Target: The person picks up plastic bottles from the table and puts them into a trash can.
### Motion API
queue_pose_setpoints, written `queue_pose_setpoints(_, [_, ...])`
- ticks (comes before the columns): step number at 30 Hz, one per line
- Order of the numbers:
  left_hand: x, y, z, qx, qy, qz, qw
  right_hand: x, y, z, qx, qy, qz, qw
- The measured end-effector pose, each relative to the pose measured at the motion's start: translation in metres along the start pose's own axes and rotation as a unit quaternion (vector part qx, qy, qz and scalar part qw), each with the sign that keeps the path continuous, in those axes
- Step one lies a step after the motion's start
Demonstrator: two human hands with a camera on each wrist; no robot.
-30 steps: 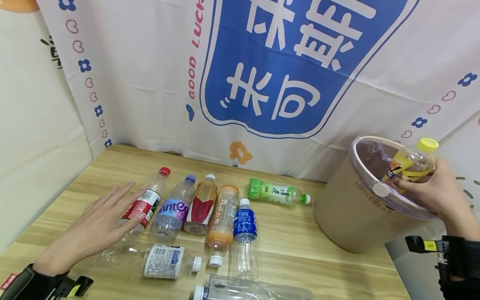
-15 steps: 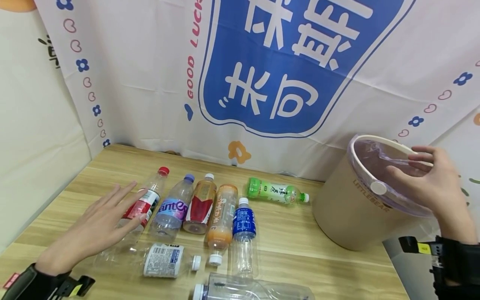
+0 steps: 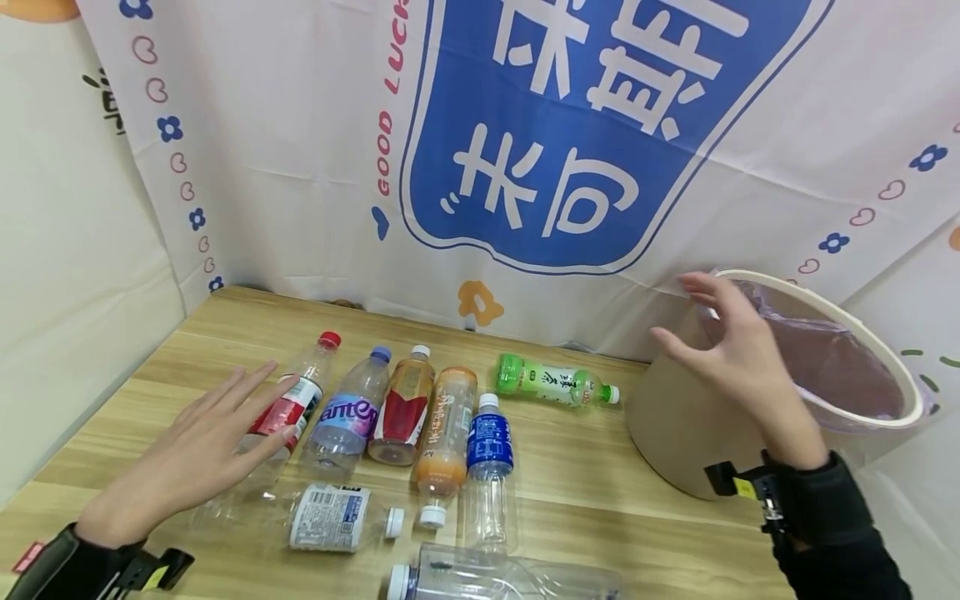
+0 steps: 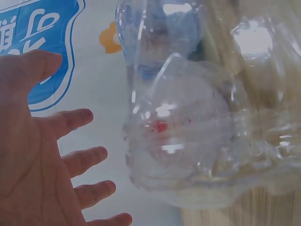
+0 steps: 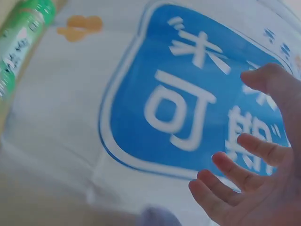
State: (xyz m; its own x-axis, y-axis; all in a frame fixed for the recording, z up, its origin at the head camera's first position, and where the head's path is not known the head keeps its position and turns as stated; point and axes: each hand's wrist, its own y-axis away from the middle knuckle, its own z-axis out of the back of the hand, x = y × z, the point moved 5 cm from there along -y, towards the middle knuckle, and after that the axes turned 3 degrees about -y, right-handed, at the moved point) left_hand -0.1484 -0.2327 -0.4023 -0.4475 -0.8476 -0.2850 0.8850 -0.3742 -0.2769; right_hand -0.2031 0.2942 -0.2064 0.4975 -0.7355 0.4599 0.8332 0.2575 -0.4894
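Note:
My left hand has its fingers spread and extended, over a clear red-labelled bottle with a red cap; the hand hides part of it. A clear bottle bottom fills much of the left wrist view beside the fingers. My right hand is in the air in front of the bin's left rim, holding nothing, thumb apart from the loosely bent fingers. The beige bin has a thin purple liner. Left of the bin, a green-labelled bottle lies on its side.
Several plastic bottles lie on the wooden table: a purple-labelled one, a red-and-tan one, an orange one, a blue-labelled one, a white-labelled one and a large clear one. A printed cloth hangs behind.
My right hand let go of the yellow-capped bottle in the bin, then moved left, out over the bin's left rim. The bottle is out of sight. My left hand stayed in place.

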Motion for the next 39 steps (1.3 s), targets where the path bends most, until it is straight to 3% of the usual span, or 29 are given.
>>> queue_pose_setpoints(4, [-0.001, -0.002, 0.0, 0.0, -0.003, -0.002, 1.0, -0.001, -0.002, -0.034, 0.024, 0.01, 0.053, 0.998])
queue_pose_setpoints(7, [-0.001, -0.003, 0.0, -0.001, -0.005, -0.002, 1.0, -0.008, -0.001, -0.059, 0.053, 0.015, 0.057, 0.997])
queue_pose_setpoints(17, [-0.002, -0.005, 0.0, 0.004, 0.001, 0.009, 1.0, -0.055, 0.011, -0.127, 0.164, 0.025, -0.042, 0.985])
queue_pose_setpoints(27, [-0.001, -0.006, -0.002, 0.001, 0.003, 0.008, 1.0, -0.1, 0.025, -0.157, 0.195, 0.027, -0.114, 0.974])
queue_pose_setpoints(39, [0.003, -0.002, -0.003, -0.001, 0.003, 0.005, 1.0, -0.121, 0.039, -0.172, 0.181, 0.023, -0.114, 0.977])
